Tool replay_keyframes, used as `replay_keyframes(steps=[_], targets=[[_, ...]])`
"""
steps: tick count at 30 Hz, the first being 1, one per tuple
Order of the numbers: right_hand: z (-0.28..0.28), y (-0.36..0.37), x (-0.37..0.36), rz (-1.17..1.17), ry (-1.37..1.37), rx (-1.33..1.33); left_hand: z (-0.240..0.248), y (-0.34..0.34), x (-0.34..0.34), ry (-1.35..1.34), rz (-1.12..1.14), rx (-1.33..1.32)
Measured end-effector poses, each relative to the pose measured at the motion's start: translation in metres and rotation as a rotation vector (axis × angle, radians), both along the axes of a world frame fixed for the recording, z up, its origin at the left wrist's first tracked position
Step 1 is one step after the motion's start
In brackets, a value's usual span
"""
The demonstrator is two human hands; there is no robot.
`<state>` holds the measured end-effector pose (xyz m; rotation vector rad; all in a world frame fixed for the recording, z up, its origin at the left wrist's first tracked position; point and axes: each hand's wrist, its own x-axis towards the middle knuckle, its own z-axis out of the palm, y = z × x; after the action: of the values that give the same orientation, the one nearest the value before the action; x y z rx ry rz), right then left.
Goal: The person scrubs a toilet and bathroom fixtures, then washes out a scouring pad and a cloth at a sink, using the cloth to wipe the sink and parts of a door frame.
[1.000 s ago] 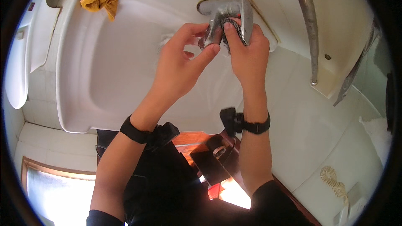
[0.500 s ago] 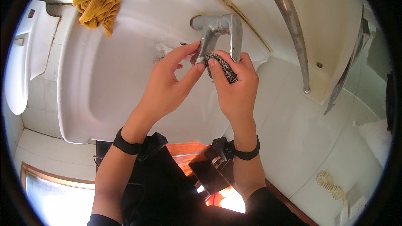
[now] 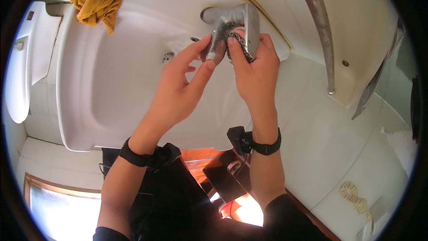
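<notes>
My left hand (image 3: 178, 85) holds the end of a chrome faucet's spout between thumb and fingers. The faucet (image 3: 232, 15) rises from the far rim of a white sink (image 3: 116, 80), its lever arching down on the right. In my right hand (image 3: 261, 69) is a dark grey steel wool scrubber (image 3: 241, 39), pressed against the spout's right side, in the gap beside the lever. Thumb and fingers cover most of the scrubber. Below my left fingers, the drain (image 3: 168, 56) shows in the basin with a little water around it.
A crumpled mustard-yellow cloth (image 3: 98, 2) lies on the sink's far left rim. To the right runs a curved metal bar (image 3: 318, 22) over a pale ledge. A coiled cream cord (image 3: 354, 196) hangs at lower right. A white toilet (image 3: 22, 67) stands at far left.
My right hand has pushed the scrubber farther up along the spout, deeper behind the lever. The left hand keeps its hold on the spout's end. The view has shifted slightly.
</notes>
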<state>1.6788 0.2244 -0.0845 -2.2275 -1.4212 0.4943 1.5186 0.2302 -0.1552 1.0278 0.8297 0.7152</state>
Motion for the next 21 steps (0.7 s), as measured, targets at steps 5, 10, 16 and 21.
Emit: replay_keyframes(steps=[5,10,16,21], targets=[[0.005,-0.014,-0.013,-0.027,0.103,-0.025,0.000,-0.004,0.005,-0.002,0.080,-0.032],[-0.005,-0.004,-0.003,-0.096,0.167,-0.024,0.000,-0.002,0.007,-0.190,0.114,-0.174],[-0.011,-0.008,-0.008,-0.179,0.186,-0.016,0.010,-0.007,0.003,-0.218,0.187,-0.375],[-0.013,-0.010,-0.014,-0.253,0.236,0.013,0.013,-0.010,0.008,-0.121,0.267,-0.375]])
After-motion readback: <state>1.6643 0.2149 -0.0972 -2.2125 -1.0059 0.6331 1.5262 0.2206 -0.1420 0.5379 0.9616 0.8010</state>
